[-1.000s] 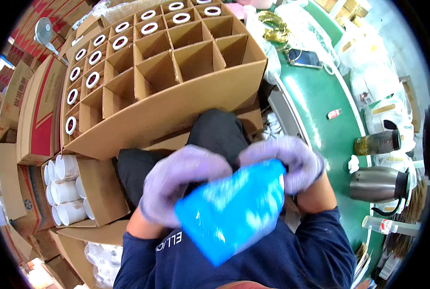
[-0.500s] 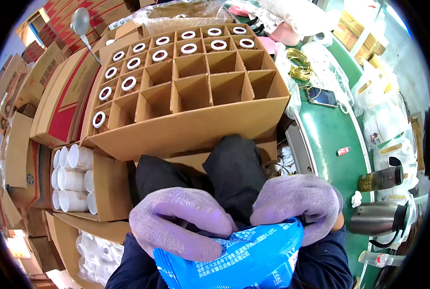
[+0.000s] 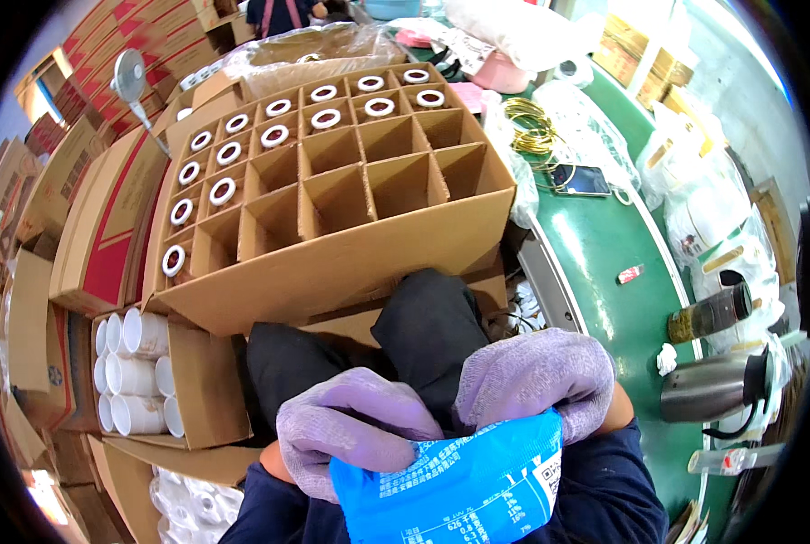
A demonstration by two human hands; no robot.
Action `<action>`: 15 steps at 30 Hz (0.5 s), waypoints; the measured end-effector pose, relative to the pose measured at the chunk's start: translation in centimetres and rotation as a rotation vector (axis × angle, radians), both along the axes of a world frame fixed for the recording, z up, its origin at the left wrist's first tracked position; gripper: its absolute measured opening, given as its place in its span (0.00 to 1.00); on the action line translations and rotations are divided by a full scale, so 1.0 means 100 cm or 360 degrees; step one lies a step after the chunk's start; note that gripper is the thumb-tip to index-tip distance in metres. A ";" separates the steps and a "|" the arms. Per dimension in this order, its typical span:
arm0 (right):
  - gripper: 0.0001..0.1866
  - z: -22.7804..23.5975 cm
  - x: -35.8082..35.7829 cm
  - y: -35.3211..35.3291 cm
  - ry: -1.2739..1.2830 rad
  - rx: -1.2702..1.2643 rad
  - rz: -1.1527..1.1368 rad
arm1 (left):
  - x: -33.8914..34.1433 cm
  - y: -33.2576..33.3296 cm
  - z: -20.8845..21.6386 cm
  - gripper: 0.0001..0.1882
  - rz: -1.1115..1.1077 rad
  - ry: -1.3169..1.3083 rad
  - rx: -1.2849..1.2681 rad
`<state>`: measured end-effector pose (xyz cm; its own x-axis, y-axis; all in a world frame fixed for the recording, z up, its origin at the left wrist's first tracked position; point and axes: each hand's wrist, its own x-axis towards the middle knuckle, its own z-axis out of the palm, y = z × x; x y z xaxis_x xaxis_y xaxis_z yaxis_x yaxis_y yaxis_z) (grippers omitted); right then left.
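**Blue packet (image 3: pixel 450 490) gripped at six o'clock**

Seen from the middle of the head view, the left hand (image 3: pixel 355 431), in a pale purple glove, lies between six and seven o'clock, closed on the packet's upper left edge. The right hand (image 3: pixel 536 381), gloved alike, is at about four o'clock to five o'clock, closed over the upper right edge; its fingertips are partly hidden. The packet lies in front of the body, printed side showing, its lower end cut off.

At eleven o'clock stands a divided carton (image 3: pixel 351 245), with white-rimmed containers (image 3: pixel 325 119) in its far and left compartments. White cups (image 3: pixel 135 374) lie stacked sideways between eight and nine. A green table (image 3: pixel 595 308) runs along three o'clock, bearing a phone (image 3: pixel 579 180) at two and a steel jug (image 3: pixel 704 388) near four.
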<state>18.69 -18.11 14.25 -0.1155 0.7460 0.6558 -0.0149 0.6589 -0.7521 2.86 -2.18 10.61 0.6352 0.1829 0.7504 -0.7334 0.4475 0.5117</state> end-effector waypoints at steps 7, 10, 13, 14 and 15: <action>0.28 -0.010 0.005 -0.013 0.0104 -0.0057 0.0007 | 0.017 -0.007 0.001 0.13 -0.0248 0.0072 0.0254; 0.29 -0.026 0.007 -0.034 0.0172 -0.0159 -0.0107 | 0.035 -0.006 0.009 0.12 -0.0461 -0.0024 0.0373; 0.28 -0.023 0.006 -0.030 0.0269 0.0006 -0.0018 | 0.045 -0.015 0.007 0.11 -0.0596 -0.0043 0.0152; 0.28 -0.019 0.007 -0.036 0.0195 0.0015 -0.0052 | 0.047 -0.018 0.007 0.11 -0.0632 -0.0058 0.0168; 0.28 -0.015 0.008 -0.039 0.0125 0.0087 -0.0139 | 0.050 -0.019 0.007 0.11 -0.0664 -0.0072 0.0182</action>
<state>19.52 -22.02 12.75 0.0019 0.7139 0.7003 -0.0130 0.7002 -0.7138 7.81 -4.10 11.31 0.6032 -0.1685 0.7796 -0.5243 0.6528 0.5468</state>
